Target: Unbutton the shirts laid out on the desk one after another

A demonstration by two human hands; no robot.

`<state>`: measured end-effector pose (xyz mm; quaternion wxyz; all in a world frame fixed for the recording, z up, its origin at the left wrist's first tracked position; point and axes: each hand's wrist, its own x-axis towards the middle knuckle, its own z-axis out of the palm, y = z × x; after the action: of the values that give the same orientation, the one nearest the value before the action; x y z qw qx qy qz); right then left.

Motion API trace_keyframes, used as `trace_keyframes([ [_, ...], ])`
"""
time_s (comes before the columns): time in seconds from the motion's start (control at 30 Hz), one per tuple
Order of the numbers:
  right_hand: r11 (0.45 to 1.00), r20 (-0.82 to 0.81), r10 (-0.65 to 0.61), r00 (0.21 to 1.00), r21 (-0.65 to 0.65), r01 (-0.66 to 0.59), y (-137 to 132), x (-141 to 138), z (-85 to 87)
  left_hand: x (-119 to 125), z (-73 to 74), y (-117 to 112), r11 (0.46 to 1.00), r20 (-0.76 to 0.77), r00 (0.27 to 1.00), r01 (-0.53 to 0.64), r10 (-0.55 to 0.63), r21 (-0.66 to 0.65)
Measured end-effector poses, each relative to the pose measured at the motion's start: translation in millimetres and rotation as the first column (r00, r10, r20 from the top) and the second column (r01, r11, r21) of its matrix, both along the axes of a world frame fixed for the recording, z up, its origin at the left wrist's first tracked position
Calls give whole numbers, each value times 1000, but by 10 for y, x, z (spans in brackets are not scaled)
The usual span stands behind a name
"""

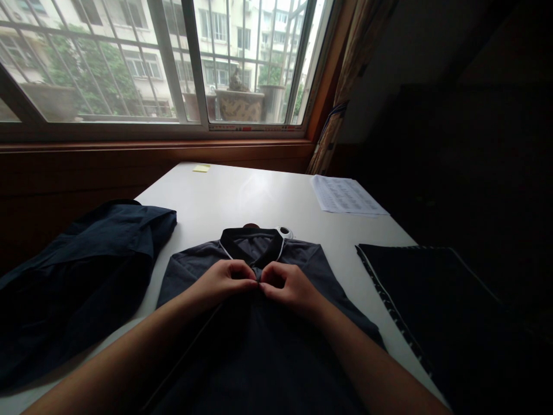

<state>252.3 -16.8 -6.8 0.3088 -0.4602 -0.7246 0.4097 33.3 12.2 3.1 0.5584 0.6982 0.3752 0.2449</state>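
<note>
I am pinching the placket of the dark polo shirt [259, 328] just below its collar [253, 242], my left hand [224, 282] and right hand [287, 287] curled tight on the cloth, knuckles nearly touching. Left of my left hand a crumpled dark garment [82, 276] is lying; right of my right hand, a folded one [440, 311]. Beyond them, printed paper [345, 196] and a yellow note [201, 168] are sitting on the white table [242, 196].

- To your left you have a crumpled dark blue garment [82, 276] lying on the white table [242, 196], partly over its edge.
- To your right, a folded dark cloth [436, 300] with a striped edge lies flat.
- At your far right sits a printed sheet [345, 196].
- Near the window [173, 57], note a yellow sticky note [201, 168].
- A curtain [349, 75] hangs beside the frame.
</note>
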Motion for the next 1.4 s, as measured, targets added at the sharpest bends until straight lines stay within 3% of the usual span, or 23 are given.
trace_keyframes([
  [0.13, 998, 37, -57, 998, 44, 55, 28, -2, -38, 5, -11, 0, 999, 35, 998, 44, -43, -29],
  [0.4, 995, 14, -42, 999, 88, 41, 21, 36, -25, 11, -10, 0, 999, 23, 999, 38, -37, -32],
  [0.67, 987, -17, 90, 996, 136, -87, -29, 51, 58, -3, -34, 7, 999, 0, 999, 42, -42, 4],
  [1.4, 993, -37, 59, 998, 100, -55, 7, 0, -85, -36, -184, 32, 997, 218, 976, 34, -18, -71],
])
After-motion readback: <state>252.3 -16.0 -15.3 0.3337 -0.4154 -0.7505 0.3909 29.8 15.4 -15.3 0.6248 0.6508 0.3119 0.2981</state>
